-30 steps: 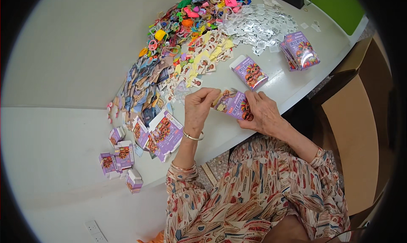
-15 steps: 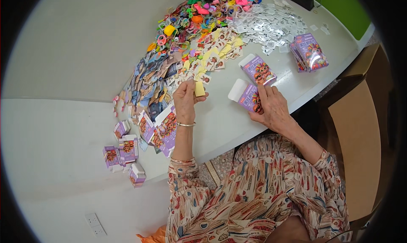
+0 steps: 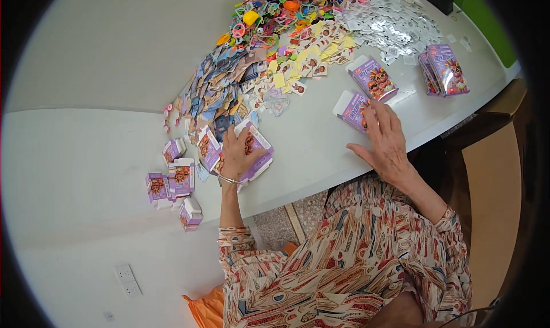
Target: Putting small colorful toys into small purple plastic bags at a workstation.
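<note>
My left hand point(image 3: 235, 156) lies with fingers and thumb apart over purple-and-white cardboard boxes point(image 3: 261, 145) that look flat, at the left part of the table. I cannot make out anything gripped in it. To the right, my right hand point(image 3: 388, 145) is spread open, its fingertips over the edge of a small purple box point(image 3: 350, 111) with a raised white flap. Whether they touch the box is unclear. Just behind that box lies another purple box point(image 3: 374, 80), its white flap also open. Cartoon figures are printed on the boxes.
Heaps line the table's far side: colourful plastic trinkets point(image 3: 292, 7), small silvery packets point(image 3: 395, 27), yellow-and-white picture cards point(image 3: 315, 50) and bluish cards point(image 3: 220, 79). Purple boxes point(image 3: 450, 70) are stacked at right; small boxes point(image 3: 181, 176) stand at left. A large brown carton point(image 3: 490, 196) sits beside the table.
My left hand has moved down and left onto the boxes, without the yellow square it held. My right hand's fingers have spread and loosened from the box. The view has shifted slightly.
</note>
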Tool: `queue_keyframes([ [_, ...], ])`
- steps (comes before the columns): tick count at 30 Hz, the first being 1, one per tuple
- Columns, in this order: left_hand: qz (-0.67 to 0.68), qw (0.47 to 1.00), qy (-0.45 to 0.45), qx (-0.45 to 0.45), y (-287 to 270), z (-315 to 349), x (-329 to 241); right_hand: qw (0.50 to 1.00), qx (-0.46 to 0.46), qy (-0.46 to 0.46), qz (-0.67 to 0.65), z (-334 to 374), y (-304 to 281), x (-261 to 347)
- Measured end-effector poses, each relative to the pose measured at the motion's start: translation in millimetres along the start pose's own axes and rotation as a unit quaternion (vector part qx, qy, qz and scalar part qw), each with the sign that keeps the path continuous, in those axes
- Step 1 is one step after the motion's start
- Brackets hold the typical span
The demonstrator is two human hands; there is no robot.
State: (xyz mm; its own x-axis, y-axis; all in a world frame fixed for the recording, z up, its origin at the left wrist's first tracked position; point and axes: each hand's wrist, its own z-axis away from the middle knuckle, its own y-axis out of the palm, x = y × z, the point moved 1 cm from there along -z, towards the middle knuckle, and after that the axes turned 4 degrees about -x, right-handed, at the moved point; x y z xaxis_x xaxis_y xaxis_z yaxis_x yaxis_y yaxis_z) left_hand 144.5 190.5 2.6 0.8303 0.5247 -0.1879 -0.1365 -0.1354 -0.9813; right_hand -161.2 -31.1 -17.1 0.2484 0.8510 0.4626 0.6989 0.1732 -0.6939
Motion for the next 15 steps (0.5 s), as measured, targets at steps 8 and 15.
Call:
queue_keyframes([
  [8, -0.101, 0.989, -0.094, 0.052, 12, 7, 12, 0.991, 0.083, -0.067, -0.077, 15, 13, 19],
  [15, -0.018, 0.974, 0.001, -0.226, 7, -10, 23, 0.982, 0.100, -0.070, -0.147, 14, 25, 33],
])
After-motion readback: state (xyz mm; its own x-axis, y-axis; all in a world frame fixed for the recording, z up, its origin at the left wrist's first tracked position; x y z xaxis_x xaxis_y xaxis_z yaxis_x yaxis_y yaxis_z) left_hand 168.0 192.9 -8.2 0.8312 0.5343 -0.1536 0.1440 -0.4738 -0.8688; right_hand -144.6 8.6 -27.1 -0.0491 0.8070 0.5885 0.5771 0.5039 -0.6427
